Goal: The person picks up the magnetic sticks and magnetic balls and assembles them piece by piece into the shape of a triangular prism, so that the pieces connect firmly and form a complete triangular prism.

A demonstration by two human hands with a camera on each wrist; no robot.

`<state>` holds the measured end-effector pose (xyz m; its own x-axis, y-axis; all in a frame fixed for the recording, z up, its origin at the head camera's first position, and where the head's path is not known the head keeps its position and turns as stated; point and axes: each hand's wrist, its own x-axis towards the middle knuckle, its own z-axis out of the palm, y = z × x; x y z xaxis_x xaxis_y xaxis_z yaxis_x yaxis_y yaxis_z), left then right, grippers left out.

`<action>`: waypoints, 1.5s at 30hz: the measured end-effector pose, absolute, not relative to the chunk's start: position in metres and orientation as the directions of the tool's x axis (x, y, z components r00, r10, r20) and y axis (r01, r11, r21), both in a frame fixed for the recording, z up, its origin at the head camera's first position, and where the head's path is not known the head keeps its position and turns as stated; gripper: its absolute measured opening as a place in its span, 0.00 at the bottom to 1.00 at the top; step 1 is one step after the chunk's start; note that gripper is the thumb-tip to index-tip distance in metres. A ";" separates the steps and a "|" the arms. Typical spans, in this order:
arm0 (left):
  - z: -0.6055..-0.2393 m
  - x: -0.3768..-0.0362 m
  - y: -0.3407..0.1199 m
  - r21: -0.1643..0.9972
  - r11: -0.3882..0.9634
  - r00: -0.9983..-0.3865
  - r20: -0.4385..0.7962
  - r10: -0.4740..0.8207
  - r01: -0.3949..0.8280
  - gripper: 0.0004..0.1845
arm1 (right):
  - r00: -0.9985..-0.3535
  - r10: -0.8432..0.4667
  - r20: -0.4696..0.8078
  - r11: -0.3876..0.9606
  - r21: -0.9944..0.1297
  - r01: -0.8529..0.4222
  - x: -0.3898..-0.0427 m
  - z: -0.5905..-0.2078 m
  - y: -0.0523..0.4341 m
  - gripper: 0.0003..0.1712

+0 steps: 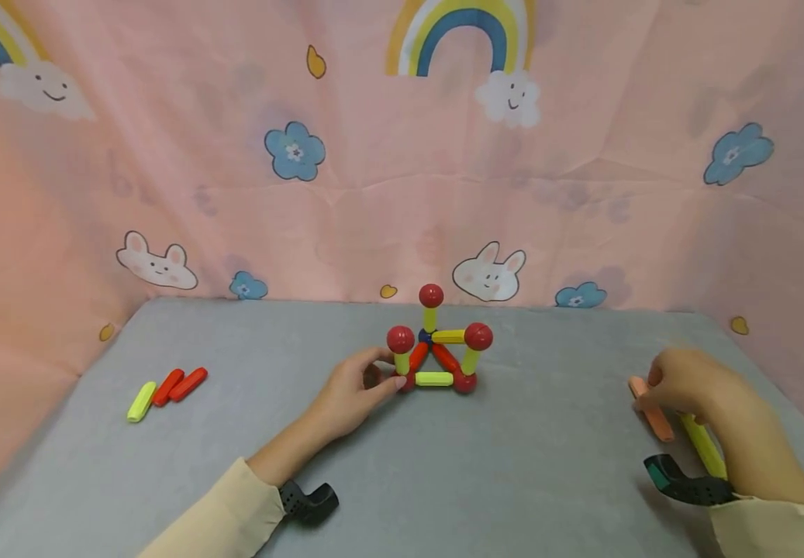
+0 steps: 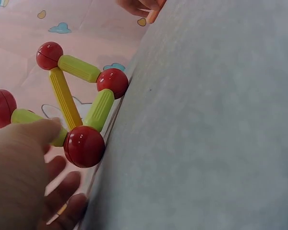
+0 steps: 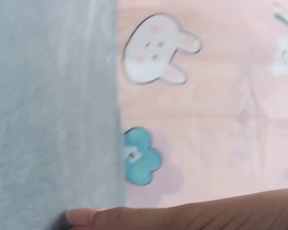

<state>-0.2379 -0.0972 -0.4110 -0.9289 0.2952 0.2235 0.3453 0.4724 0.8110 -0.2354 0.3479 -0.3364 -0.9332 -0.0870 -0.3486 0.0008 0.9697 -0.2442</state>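
A frame of magnetic balls and rods (image 1: 434,379) stands mid-table, with red balls, a dark blue ball at the back, and yellow-green, yellow and red rods. At its left corner my left hand (image 1: 349,395) holds it, thumb by the lower red ball. The left wrist view shows the thumb across a yellow-green rod (image 2: 84,69) upright at that corner, other fingers behind. Off to the right, my right hand (image 1: 705,387) pinches an orange rod (image 1: 656,420) with its fingertips. A yellow rod (image 1: 705,446) lies partly hidden under that hand. In the right wrist view only a finger edge (image 3: 182,218) shows.
Two red rods (image 1: 188,384) and a yellow-green rod (image 1: 141,402) lie together on the left of the grey tabletop (image 1: 513,480). A pink printed cloth (image 1: 374,209) hangs behind the table's back edge and along its sides.
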 end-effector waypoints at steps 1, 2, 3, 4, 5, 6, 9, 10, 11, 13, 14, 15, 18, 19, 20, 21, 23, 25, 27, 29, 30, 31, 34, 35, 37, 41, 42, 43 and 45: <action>-0.410 -0.238 -0.097 0.813 0.466 -0.929 0.238 0.282 0.350 0.18 | -0.925 -0.071 -0.373 0.966 -0.259 0.030 -0.236 -0.339 0.350 0.30; -0.410 -0.238 -0.097 0.811 0.458 -0.926 0.265 0.268 0.364 0.19 | -0.921 -0.067 -0.383 0.960 -0.275 0.044 -0.236 -0.342 0.351 0.29; -0.409 -0.238 -0.097 0.807 0.447 -0.920 0.301 0.251 0.386 0.21 | -0.920 -0.072 -0.386 0.955 -0.293 0.048 -0.237 -0.345 0.352 0.27; -0.408 -0.239 -0.098 0.800 0.435 -0.910 0.342 0.235 0.413 0.23 | -0.919 -0.079 -0.385 0.953 -0.301 0.044 -0.238 -0.346 0.351 0.26; -0.406 -0.239 -0.099 0.793 0.423 -0.898 0.380 0.220 0.439 0.25 | -0.921 -0.093 -0.378 0.953 -0.303 0.028 -0.239 -0.348 0.351 0.25; -0.405 -0.240 -0.099 0.786 0.407 -0.885 0.415 0.211 0.466 0.27 | -0.923 -0.109 -0.370 0.952 -0.307 0.011 -0.239 -0.348 0.350 0.23; -0.398 -0.241 -0.101 0.771 0.351 -0.847 0.481 0.226 0.532 0.31 | -0.937 -0.172 -0.304 0.950 -0.302 -0.076 -0.241 -0.345 0.346 0.22; -0.395 -0.240 -0.101 0.773 0.332 -0.841 0.486 0.239 0.541 0.31 | -0.943 -0.196 -0.270 0.947 -0.300 -0.111 -0.241 -0.343 0.343 0.22; -0.393 -0.240 -0.100 0.775 0.317 -0.837 0.486 0.253 0.546 0.31 | -0.948 -0.218 -0.232 0.941 -0.306 -0.142 -0.241 -0.340 0.340 0.22; -0.390 -0.240 -0.099 0.781 0.299 -0.834 0.478 0.276 0.548 0.29 | -0.956 -0.252 -0.149 0.925 -0.326 -0.193 -0.239 -0.332 0.329 0.22; -0.389 -0.240 -0.099 0.785 0.297 -0.835 0.473 0.281 0.544 0.27 | -0.958 -0.268 -0.102 0.916 -0.334 -0.221 -0.238 -0.327 0.323 0.22; -0.388 -0.240 -0.099 0.791 0.298 -0.841 0.463 0.278 0.534 0.25 | -0.958 -0.278 -0.067 0.910 -0.339 -0.240 -0.235 -0.321 0.314 0.22; -0.387 -0.240 -0.098 0.809 0.303 -0.860 0.436 0.263 0.503 0.21 | -0.946 -0.320 0.043 0.890 -0.330 -0.316 -0.227 -0.306 0.285 0.19; -0.386 -0.240 -0.097 0.814 0.305 -0.865 0.429 0.259 0.495 0.20 | -0.939 -0.335 0.073 0.882 -0.325 -0.340 -0.224 -0.302 0.274 0.17; -0.386 -0.241 -0.097 0.818 0.308 -0.870 0.421 0.255 0.486 0.19 | -0.930 -0.354 0.098 0.874 -0.320 -0.367 -0.221 -0.297 0.264 0.15; -0.386 -0.241 -0.097 0.822 0.308 -0.874 0.414 0.254 0.479 0.19 | -0.919 -0.375 0.119 0.864 -0.314 -0.393 -0.219 -0.293 0.253 0.14; -0.385 -0.242 -0.097 0.828 0.308 -0.879 0.402 0.255 0.468 0.19 | -0.893 -0.421 0.160 0.836 -0.315 -0.450 -0.216 -0.285 0.231 0.12; -0.384 -0.242 -0.097 0.835 0.302 -0.883 0.393 0.257 0.460 0.18 | -0.864 -0.466 0.188 0.799 -0.329 -0.503 -0.216 -0.276 0.210 0.11; -0.383 -0.242 -0.098 0.838 0.303 -0.886 0.387 0.256 0.454 0.19 | -0.831 -0.515 0.210 0.755 -0.349 -0.556 -0.219 -0.266 0.190 0.10; -0.381 -0.241 -0.099 0.837 0.304 -0.885 0.387 0.258 0.455 0.19 | -0.792 -0.561 0.240 0.699 -0.375 -0.609 -0.223 -0.256 0.173 0.08; -0.381 -0.241 -0.099 0.836 0.304 -0.884 0.388 0.260 0.457 0.19 | -0.775 -0.577 0.259 0.673 -0.386 -0.631 -0.225 -0.253 0.166 0.06; -0.380 -0.240 -0.100 0.835 0.303 -0.883 0.389 0.263 0.458 0.19 | -0.758 -0.590 0.279 0.649 -0.395 -0.650 -0.226 -0.250 0.160 0.05; -0.379 -0.240 -0.099 0.833 0.291 -0.874 0.395 0.284 0.471 0.19 | -0.717 -0.602 0.352 0.573 -0.435 -0.695 -0.228 -0.247 0.147 0.03; -0.378 -0.240 -0.099 0.832 0.289 -0.872 0.394 0.291 0.473 0.19 | -0.708 -0.599 0.373 0.562 -0.434 -0.704 -0.229 -0.247 0.144 0.03; -0.378 -0.240 -0.098 0.833 0.286 -0.871 0.393 0.296 0.473 0.19 | -0.696 -0.600 0.394 0.538 -0.445 -0.716 -0.230 -0.250 0.140 0.03; -0.377 -0.239 -0.096 0.834 0.290 -0.874 0.392 0.287 0.469 0.19 | -0.718 -0.602 0.349 0.542 -0.482 -0.689 -0.234 -0.258 0.136 0.05; -0.377 -0.238 -0.096 0.835 0.286 -0.873 0.393 0.288 0.471 0.19 | -0.734 -0.597 0.324 0.551 -0.500 -0.668 -0.235 -0.260 0.136 0.06; -0.378 -0.238 -0.096 0.837 0.280 -0.872 0.394 0.291 0.471 0.19 | -0.750 -0.591 0.298 0.560 -0.519 -0.646 -0.236 -0.262 0.135 0.06; -0.379 -0.237 -0.097 0.840 0.273 -0.872 0.390 0.297 0.469 0.20 | -0.773 -0.580 0.256 0.575 -0.543 -0.611 -0.238 -0.268 0.134 0.06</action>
<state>-0.2372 -0.0969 -0.3792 -0.8715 0.2970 0.3902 0.4691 0.2734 0.8397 -0.2381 0.1339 -0.2676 -0.7734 -0.5798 0.2563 -0.6114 0.5755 -0.5431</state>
